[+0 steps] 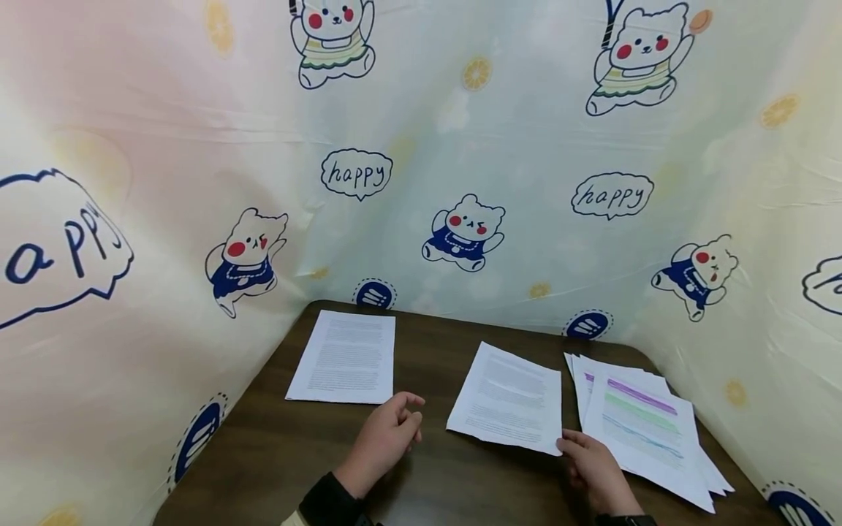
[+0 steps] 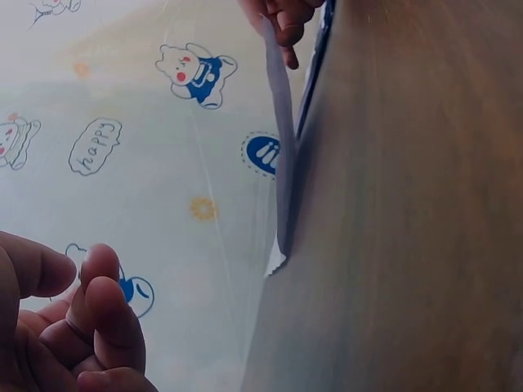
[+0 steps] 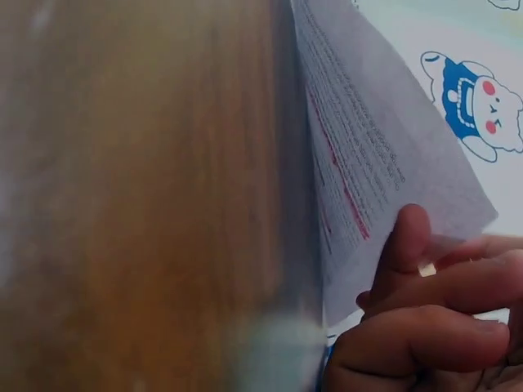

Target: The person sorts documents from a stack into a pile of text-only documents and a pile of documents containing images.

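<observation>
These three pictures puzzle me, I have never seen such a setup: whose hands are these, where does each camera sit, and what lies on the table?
No machine here: a person works with bare hands. The wide picture comes from a head camera; the two close ones from cameras on each wrist. On the brown table lie a printed sheet, a middle sheet and a stack with coloured marks. The right hand pinches the middle sheet's near corner. The left hand is loosely curled and holds nothing. Cartoon-bear cloth surrounds the table.
</observation>
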